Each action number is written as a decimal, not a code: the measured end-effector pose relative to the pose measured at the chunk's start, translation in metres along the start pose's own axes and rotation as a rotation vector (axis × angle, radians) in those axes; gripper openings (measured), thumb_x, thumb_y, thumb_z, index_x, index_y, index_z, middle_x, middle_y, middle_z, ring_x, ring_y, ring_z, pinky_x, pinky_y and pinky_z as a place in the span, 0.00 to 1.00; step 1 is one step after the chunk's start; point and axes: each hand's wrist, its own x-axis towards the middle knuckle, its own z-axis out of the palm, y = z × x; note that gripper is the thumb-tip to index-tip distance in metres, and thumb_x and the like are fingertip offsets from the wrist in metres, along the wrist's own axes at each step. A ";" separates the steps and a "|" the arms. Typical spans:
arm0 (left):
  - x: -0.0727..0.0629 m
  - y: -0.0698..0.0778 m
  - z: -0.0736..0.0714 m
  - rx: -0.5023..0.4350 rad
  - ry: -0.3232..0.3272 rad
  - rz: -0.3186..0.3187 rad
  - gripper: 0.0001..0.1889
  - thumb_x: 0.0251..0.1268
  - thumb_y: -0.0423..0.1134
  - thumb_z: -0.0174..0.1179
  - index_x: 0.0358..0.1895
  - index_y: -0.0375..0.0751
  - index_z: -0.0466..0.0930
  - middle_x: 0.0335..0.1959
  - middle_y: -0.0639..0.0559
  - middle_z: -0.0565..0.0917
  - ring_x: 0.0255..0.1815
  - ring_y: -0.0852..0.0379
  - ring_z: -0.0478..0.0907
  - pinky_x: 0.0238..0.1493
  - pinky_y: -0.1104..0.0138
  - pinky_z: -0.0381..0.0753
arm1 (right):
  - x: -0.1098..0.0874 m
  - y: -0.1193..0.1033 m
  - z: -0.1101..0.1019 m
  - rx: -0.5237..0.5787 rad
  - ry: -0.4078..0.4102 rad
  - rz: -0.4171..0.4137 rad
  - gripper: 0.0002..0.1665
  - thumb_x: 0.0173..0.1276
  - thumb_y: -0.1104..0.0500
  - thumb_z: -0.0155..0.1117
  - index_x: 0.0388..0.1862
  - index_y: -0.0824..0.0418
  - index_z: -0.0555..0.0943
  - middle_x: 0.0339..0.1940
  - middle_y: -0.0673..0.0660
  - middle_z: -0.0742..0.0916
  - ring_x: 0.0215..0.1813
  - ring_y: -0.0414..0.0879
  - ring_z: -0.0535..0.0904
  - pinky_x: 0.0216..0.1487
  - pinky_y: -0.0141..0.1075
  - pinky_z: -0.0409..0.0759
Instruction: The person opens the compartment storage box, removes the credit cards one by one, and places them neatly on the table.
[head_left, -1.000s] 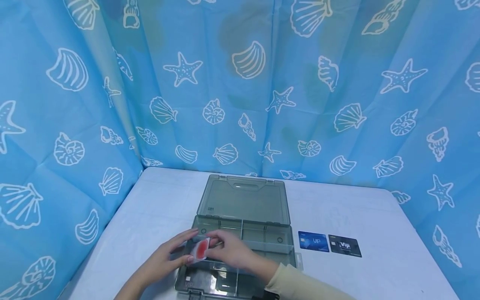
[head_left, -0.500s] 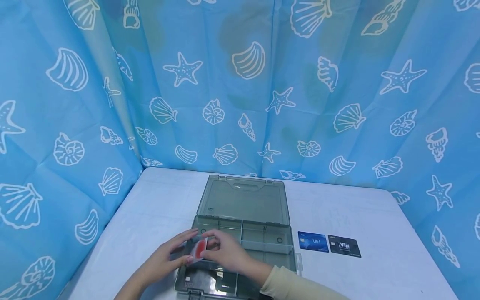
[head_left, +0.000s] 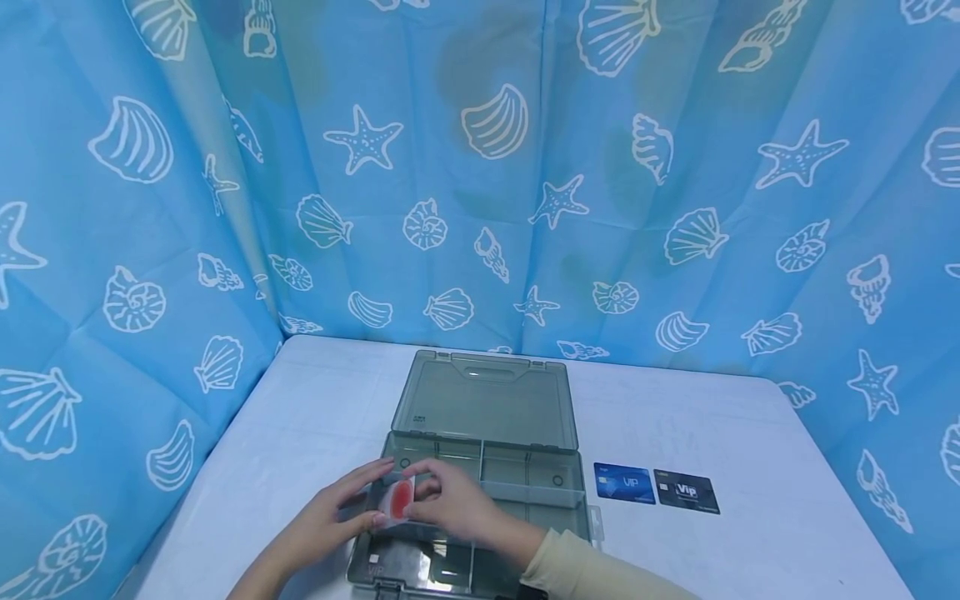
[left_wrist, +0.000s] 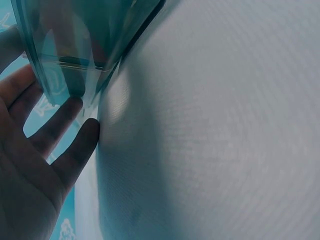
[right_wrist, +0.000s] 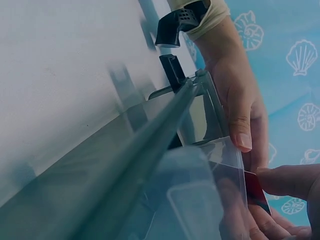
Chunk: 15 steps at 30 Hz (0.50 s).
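Box [head_left: 555, 521]: one, grey-green and see-through, our landmark; the head view cuts off its near edge beside one latch [head_left: 386, 587], and the hands cover so much that we cannot count its compartments.
Dark card [head_left: 401, 557]: one, in the near-left part of the box, lettered VIP; reflections blur its outline for us.
Cream sleeve [head_left: 600, 571]: one in the head view, at the box's near-right corner, running out of the picture.
Left hand [head_left: 330, 510]: at the box's left side, fingers spread apart and mostly straight, thumb beside the red-marked card; the left wrist view cuts off part of the palm.
Right hand [head_left: 457, 504]: above the box's left half, thumb and fingers clamped on the red-marked card; we cannot make out every finger.
Red-marked card [head_left: 401, 500]: one, whitish with a red oval, tilted between the two hands over the box's left side; its print is blurred, and we cannot tell whether it touches the box.
Loose cards: two, flat just right of the box; the blue card [head_left: 625, 483] is nearer it, the black card [head_left: 686, 491] beyond; we cannot read the small print.
Lid [head_left: 483, 400]: one, folded back on the box's far side.
White table [head_left: 750, 433]: one, under the box.
Shell-print curtain [head_left: 465, 50]: behind the box, cut off at the top.
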 end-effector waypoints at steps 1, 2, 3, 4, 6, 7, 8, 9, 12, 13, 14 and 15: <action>0.000 0.000 0.000 -0.001 0.000 0.001 0.36 0.66 0.56 0.67 0.76 0.53 0.68 0.76 0.48 0.69 0.78 0.37 0.61 0.70 0.36 0.67 | 0.000 0.000 0.000 0.016 0.001 0.007 0.27 0.63 0.70 0.69 0.61 0.67 0.77 0.39 0.60 0.90 0.37 0.41 0.85 0.36 0.26 0.82; 0.000 0.000 0.000 -0.002 -0.001 0.001 0.36 0.67 0.56 0.67 0.76 0.53 0.68 0.76 0.48 0.69 0.78 0.36 0.61 0.70 0.36 0.67 | 0.000 0.001 0.000 0.034 0.001 0.015 0.27 0.63 0.71 0.69 0.61 0.67 0.77 0.39 0.60 0.90 0.37 0.42 0.85 0.36 0.26 0.82; 0.000 0.000 0.000 -0.003 -0.001 0.002 0.36 0.67 0.56 0.67 0.76 0.53 0.68 0.76 0.48 0.69 0.78 0.36 0.60 0.70 0.35 0.67 | 0.000 0.001 -0.001 0.048 0.002 0.019 0.27 0.63 0.71 0.68 0.61 0.67 0.77 0.39 0.60 0.90 0.37 0.42 0.85 0.36 0.27 0.82; 0.000 0.000 0.000 -0.003 -0.002 0.002 0.36 0.67 0.56 0.67 0.76 0.53 0.68 0.76 0.48 0.69 0.78 0.36 0.60 0.70 0.35 0.67 | 0.000 0.001 -0.001 0.059 0.003 0.022 0.26 0.63 0.71 0.68 0.62 0.68 0.77 0.39 0.60 0.90 0.37 0.43 0.85 0.36 0.27 0.83; 0.000 0.000 0.000 -0.004 -0.003 0.001 0.36 0.67 0.56 0.67 0.76 0.53 0.68 0.76 0.48 0.68 0.78 0.36 0.60 0.70 0.35 0.66 | 0.000 0.001 -0.002 0.070 0.008 0.027 0.26 0.63 0.72 0.67 0.61 0.68 0.77 0.38 0.60 0.89 0.36 0.44 0.85 0.35 0.27 0.83; 0.000 0.000 0.000 -0.005 -0.004 0.000 0.36 0.67 0.56 0.67 0.76 0.53 0.68 0.76 0.48 0.68 0.78 0.36 0.60 0.70 0.35 0.66 | 0.000 0.001 -0.002 0.072 0.011 0.025 0.26 0.62 0.72 0.67 0.61 0.68 0.78 0.38 0.60 0.89 0.36 0.45 0.85 0.35 0.28 0.84; 0.000 0.000 0.000 -0.005 -0.005 -0.001 0.36 0.67 0.56 0.67 0.76 0.53 0.68 0.77 0.48 0.68 0.78 0.36 0.60 0.70 0.35 0.66 | -0.001 0.001 -0.002 0.071 0.013 0.025 0.26 0.62 0.72 0.67 0.61 0.68 0.78 0.38 0.60 0.89 0.36 0.45 0.85 0.35 0.28 0.84; 0.000 0.000 0.000 -0.005 -0.006 -0.002 0.36 0.67 0.56 0.66 0.76 0.53 0.68 0.77 0.48 0.68 0.78 0.36 0.60 0.70 0.35 0.66 | -0.001 0.002 -0.002 0.067 0.016 0.024 0.26 0.62 0.72 0.67 0.61 0.68 0.78 0.37 0.60 0.89 0.35 0.44 0.84 0.34 0.28 0.84; 0.000 0.000 0.000 -0.005 -0.007 -0.007 0.36 0.67 0.56 0.66 0.76 0.53 0.68 0.77 0.47 0.68 0.78 0.36 0.60 0.70 0.36 0.67 | -0.001 0.002 -0.004 0.061 0.026 0.029 0.25 0.63 0.71 0.67 0.60 0.67 0.79 0.36 0.58 0.89 0.33 0.44 0.85 0.33 0.29 0.85; 0.000 0.000 0.000 -0.004 -0.007 -0.009 0.36 0.67 0.56 0.66 0.76 0.53 0.68 0.77 0.47 0.68 0.78 0.36 0.60 0.70 0.36 0.67 | -0.002 0.002 -0.005 0.058 0.029 0.033 0.24 0.63 0.71 0.67 0.60 0.67 0.79 0.36 0.57 0.89 0.33 0.44 0.85 0.33 0.30 0.86; 0.000 0.000 0.000 -0.002 -0.007 -0.011 0.36 0.67 0.56 0.66 0.76 0.54 0.68 0.77 0.47 0.68 0.78 0.36 0.60 0.70 0.36 0.67 | -0.002 0.001 -0.006 0.057 0.032 0.037 0.24 0.64 0.71 0.67 0.59 0.66 0.79 0.35 0.57 0.89 0.33 0.43 0.85 0.33 0.30 0.86; 0.000 0.000 0.000 -0.001 -0.007 -0.011 0.36 0.67 0.56 0.66 0.76 0.54 0.68 0.77 0.47 0.68 0.78 0.36 0.60 0.70 0.36 0.66 | -0.003 0.001 -0.007 0.054 0.034 0.038 0.23 0.64 0.71 0.67 0.59 0.66 0.80 0.35 0.56 0.89 0.33 0.44 0.85 0.33 0.31 0.87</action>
